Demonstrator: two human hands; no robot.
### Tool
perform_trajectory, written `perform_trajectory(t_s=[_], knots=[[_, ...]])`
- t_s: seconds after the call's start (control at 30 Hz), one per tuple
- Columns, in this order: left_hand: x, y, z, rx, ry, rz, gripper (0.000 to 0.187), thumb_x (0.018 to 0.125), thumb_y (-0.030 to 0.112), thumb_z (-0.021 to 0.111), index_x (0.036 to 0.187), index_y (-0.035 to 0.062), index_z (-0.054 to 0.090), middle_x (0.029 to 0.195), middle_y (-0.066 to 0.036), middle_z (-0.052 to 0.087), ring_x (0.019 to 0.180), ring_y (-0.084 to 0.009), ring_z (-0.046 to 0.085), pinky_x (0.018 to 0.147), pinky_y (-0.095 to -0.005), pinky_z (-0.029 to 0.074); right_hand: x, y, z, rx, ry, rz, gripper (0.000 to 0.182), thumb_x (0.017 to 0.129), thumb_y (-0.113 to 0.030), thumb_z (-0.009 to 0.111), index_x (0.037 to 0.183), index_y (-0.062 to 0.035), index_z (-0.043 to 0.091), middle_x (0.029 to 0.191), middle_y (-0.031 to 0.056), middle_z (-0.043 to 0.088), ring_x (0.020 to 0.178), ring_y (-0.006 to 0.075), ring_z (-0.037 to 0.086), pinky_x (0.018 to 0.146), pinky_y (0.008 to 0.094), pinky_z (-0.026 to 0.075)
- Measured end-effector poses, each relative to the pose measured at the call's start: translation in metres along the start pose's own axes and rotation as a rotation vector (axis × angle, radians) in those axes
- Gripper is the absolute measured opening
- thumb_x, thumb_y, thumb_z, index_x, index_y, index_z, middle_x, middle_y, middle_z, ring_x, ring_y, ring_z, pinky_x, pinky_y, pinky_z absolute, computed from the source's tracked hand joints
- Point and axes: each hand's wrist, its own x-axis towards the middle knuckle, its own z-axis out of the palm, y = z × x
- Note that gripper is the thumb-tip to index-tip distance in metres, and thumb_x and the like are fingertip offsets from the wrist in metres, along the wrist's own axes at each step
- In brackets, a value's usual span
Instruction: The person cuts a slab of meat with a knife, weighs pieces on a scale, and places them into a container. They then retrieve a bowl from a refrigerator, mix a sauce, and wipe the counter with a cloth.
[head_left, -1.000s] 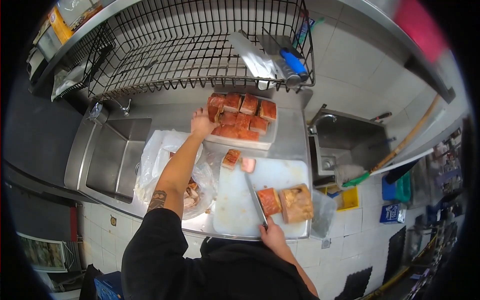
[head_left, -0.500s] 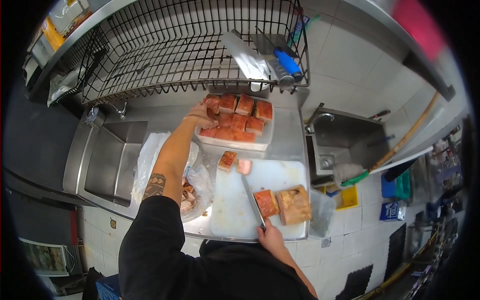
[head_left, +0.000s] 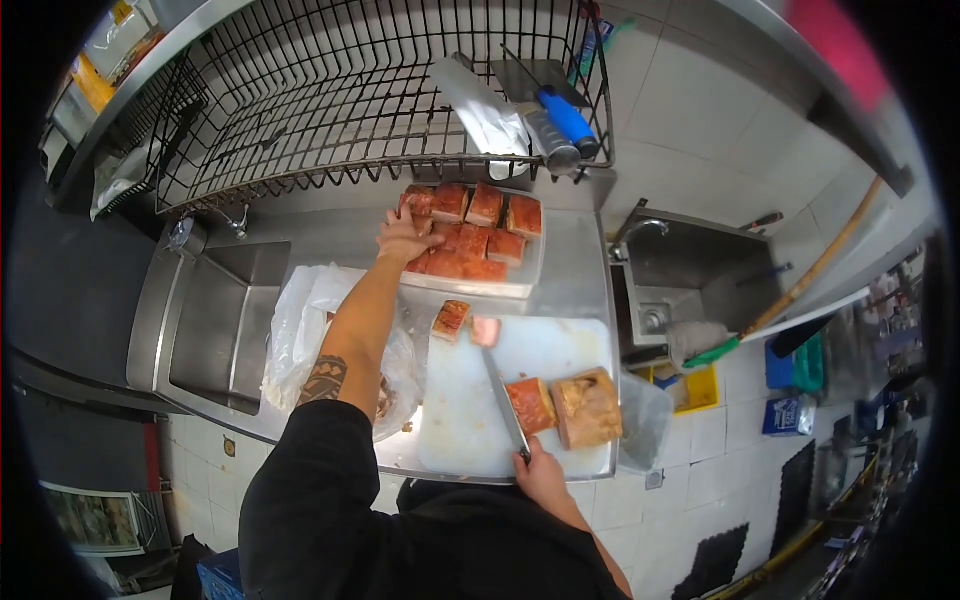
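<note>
My left hand (head_left: 403, 238) reaches over the left side of a white plastic tub (head_left: 522, 291), its fingers spread against the pork pieces there. Blocks of roast pork (head_left: 473, 243) with reddish-brown skin sit in rows inside the tub. My right hand (head_left: 545, 473) is closed round the handle of a knife (head_left: 504, 400), whose blade lies over the white cutting board (head_left: 462, 428). Just right of the blade are a red-skinned pork piece (head_left: 530, 404) and a larger pork slab (head_left: 588, 408). A browned pork block (head_left: 451, 320) and a small pale piece (head_left: 486, 331) rest near the board's far left corner.
Plastic bags (head_left: 305, 295) with meat scraps lie under my left forearm. Sinks stand on the left (head_left: 228, 330) and right (head_left: 700, 280). Above the counter hangs a wire rack (head_left: 330, 110) holding a blue-handled tool (head_left: 567, 120). A clear container (head_left: 645, 420) adjoins the board's right edge.
My left hand has shifted slightly down over the tub, and its fingers have spread from a more curled shape. The right hand and knife stay in place on the board.
</note>
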Motion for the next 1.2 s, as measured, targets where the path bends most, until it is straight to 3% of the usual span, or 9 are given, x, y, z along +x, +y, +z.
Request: perform_trajectory(t_s=[0.13,0.23,0.67,0.77,0.83,0.87,0.93,1.0,1.2], knots=[[0.030,-0.029,0.018,0.076,-0.079,0.283,0.114,0.060,0.027,0.091,0.153,0.0242,0.027,0.146,-0.020,0.038,0.133,-0.0436,0.042,0.108,-0.0486,0.041,0.000,0.000,-0.003,-0.037,-0.063,0.025,0.034,0.092,-0.027,0.061,0.111,-0.0010,0.051,0.081,0.0275,0.067,0.079,0.0481,0.064,0.071,0.0565,0.051],[0.049,-0.046,0.018,0.084,-0.094,0.417,0.114,0.057,0.017,0.090,0.152,0.0281,0.028,0.141,-0.019,0.043,0.125,-0.0428,0.050,0.102,-0.0444,0.047,-0.001,0.001,0.002,-0.013,-0.040,0.020,0.033,0.091,-0.025,0.063,0.112,-0.0018,0.052,0.080,0.0272,0.066,0.078,0.0484,0.064,0.069,0.0558,0.051],[0.004,-0.041,0.014,0.075,0.051,0.209,0.089,0.079,0.020,0.075,0.153,0.0255,0.026,0.140,-0.018,0.044,0.117,-0.0461,0.055,0.094,-0.0474,0.051,0.000,-0.001,0.002,-0.035,-0.019,-0.028,0.029,0.090,-0.022,0.064,0.108,-0.0016,0.052,0.078,0.0271,0.065,0.078,0.0488,0.063,0.067,0.0553,0.050],[-0.013,-0.031,0.023,0.083,0.162,0.193,0.090,0.081,0.020,0.073,0.155,0.0240,0.023,0.142,-0.017,0.042,0.117,-0.0485,0.053,0.097,-0.0485,0.049,0.002,0.003,0.002,-0.061,0.002,-0.040,0.029,0.090,-0.023,0.064,0.106,-0.0015,0.052,0.078,0.0270,0.065,0.079,0.0487,0.063,0.068,0.0557,0.050],[-0.030,-0.026,0.028,0.151,0.531,0.350,0.079,0.082,0.018,0.071,0.150,0.0168,0.033,0.137,-0.018,0.046,0.115,-0.0472,0.053,0.098,-0.0497,0.047,-0.001,0.001,0.000,-0.076,-0.021,-0.014,0.029,0.090,-0.024,0.064,0.105,-0.0020,0.052,0.078,0.0269,0.065,0.079,0.0486,0.063,0.068,0.0554,0.051],[-0.045,-0.026,0.033,0.161,0.513,0.353,0.079,0.082,0.018,0.071,0.150,0.0168,0.033,0.137,-0.018,0.046,0.115,-0.0472,0.053,0.098,-0.0497,0.047,-0.003,0.001,0.000,-0.088,-0.033,-0.013,0.029,0.090,-0.025,0.064,0.104,-0.0025,0.052,0.078,0.0267,0.065,0.079,0.0485,0.063,0.069,0.0552,0.051],[-0.078,-0.020,0.043,-0.105,0.586,0.606,0.059,0.082,0.014,0.068,0.137,0.0082,0.048,0.128,-0.020,0.052,0.114,-0.0438,0.054,0.096,-0.0478,0.047,-0.013,0.000,-0.004,-0.081,-0.056,0.002,0.030,0.090,-0.025,0.064,0.106,-0.0028,0.051,0.079,0.0267,0.066,0.080,0.0483,0.063,0.070,0.0558,0.051],[-0.124,-0.018,0.073,-0.540,0.384,0.660,0.035,0.083,0.007,0.065,0.117,0.0023,0.059,0.114,-0.020,0.059,0.103,-0.0398,0.059,0.086,-0.0443,0.051,-0.025,-0.001,-0.012,-0.067,-0.079,0.021,0.030,0.089,-0.024,0.064,0.106,-0.0036,0.050,0.081,0.0263,0.066,0.082,0.0480,0.064,0.072,0.0564,0.051],[-0.227,0.000,0.112,-0.834,0.233,0.570,0.018,0.087,0.001,0.060,0.104,-0.0007,0.064,0.100,-0.015,0.062,0.079,-0.0277,0.064,0.069,-0.0332,0.052,-0.057,0.001,-0.028,0.021,-0.015,-0.002,0.029,0.090,-0.027,0.065,0.106,-0.0050,0.053,0.079,0.0238,0.067,0.078,0.0468,0.064,0.067,0.0552,0.049]])
